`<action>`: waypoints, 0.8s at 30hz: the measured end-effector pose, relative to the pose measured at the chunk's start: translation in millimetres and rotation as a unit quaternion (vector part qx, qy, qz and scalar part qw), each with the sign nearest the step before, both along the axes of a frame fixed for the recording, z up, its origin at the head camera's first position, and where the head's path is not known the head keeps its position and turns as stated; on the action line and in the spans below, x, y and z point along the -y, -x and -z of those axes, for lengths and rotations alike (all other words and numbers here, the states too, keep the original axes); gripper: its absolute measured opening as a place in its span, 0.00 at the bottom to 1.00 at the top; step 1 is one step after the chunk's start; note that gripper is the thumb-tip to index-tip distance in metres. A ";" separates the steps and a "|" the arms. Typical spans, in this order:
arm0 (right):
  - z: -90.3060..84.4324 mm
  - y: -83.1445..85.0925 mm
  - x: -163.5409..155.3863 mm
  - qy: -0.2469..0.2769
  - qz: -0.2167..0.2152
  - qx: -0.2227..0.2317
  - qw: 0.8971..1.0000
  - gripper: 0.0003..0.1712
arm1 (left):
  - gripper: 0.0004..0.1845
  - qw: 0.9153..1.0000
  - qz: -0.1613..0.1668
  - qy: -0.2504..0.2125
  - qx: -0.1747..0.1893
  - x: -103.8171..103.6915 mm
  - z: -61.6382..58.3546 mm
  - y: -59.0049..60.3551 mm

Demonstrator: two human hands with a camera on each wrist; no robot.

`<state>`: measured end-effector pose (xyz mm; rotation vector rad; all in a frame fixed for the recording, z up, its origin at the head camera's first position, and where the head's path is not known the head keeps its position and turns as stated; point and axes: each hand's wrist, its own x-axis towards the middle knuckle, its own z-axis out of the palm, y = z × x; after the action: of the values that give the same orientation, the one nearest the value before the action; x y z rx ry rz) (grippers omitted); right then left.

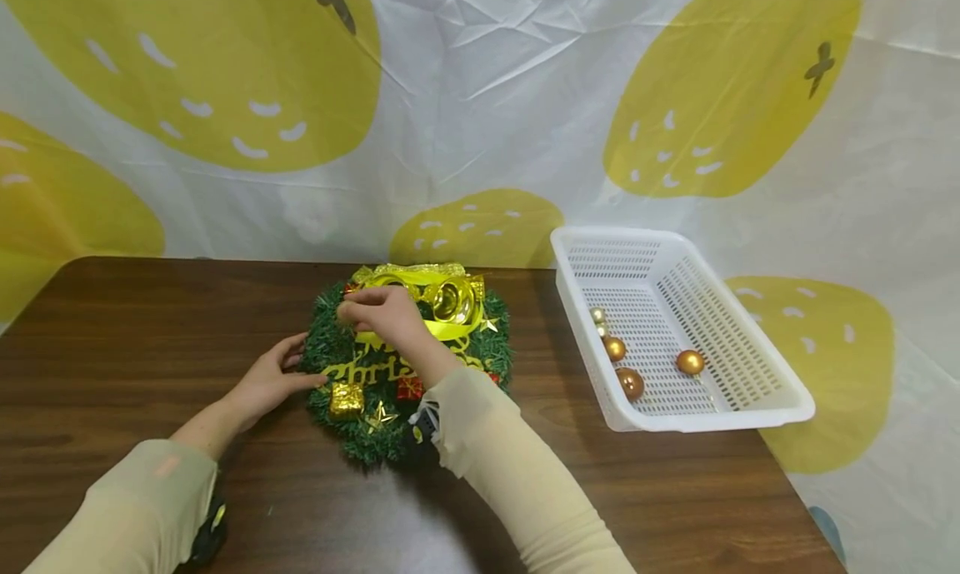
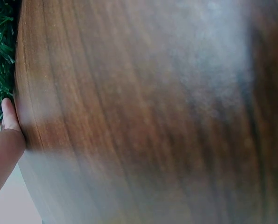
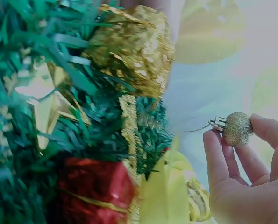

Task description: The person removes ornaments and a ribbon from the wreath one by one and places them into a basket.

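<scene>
A green Christmas wreath (image 1: 408, 449) lies on the table, trimmed with gold bells (image 1: 453, 299), a yellow ribbon, gold lettering, stars, and red and gold gift boxes. Above its upper left part, my right hand (image 1: 386, 311) pinches a small glittery gold bauble (image 3: 238, 129) between thumb and fingers. The bauble's silver cap and thin wire loop point toward the wreath in the right wrist view. My left hand (image 1: 266, 382) touches the wreath's left edge, thumb and fingers spread along the greenery. In the left wrist view, only part of that hand (image 2: 5, 140) shows against the wreath (image 2: 1, 56).
A white perforated plastic basket (image 1: 678, 420) stands to the right, holding several gold and copper baubles (image 1: 690, 361). The brown wooden table (image 1: 187, 307) meets a white curtain (image 1: 487, 124) with yellow fruit prints at the back.
</scene>
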<state>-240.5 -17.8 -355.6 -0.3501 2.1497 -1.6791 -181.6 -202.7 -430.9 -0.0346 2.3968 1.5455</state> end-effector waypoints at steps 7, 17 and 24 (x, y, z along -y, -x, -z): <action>-11.8 3.1 -9.5 0.005 0.009 -0.003 1.000 0.20 | 0.50 1.000 0.001 -0.005 -0.007 0.1 0.7 -0.2; -26.9 14.4 -28.4 0.015 0.028 -0.015 0.999 0.19 | 0.50 1.000 0.003 -0.001 -0.008 0.9 3.8 1.1; -45.1 17.6 -45.6 0.009 0.039 -0.038 0.998 0.19 | 0.50 1.000 0.005 0.001 -0.012 1.6 4.3 1.7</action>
<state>-258.1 27.7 -310.5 -0.3443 2.2303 -1.7550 -183.3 -204.2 -435.1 -0.0032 2.4126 1.5485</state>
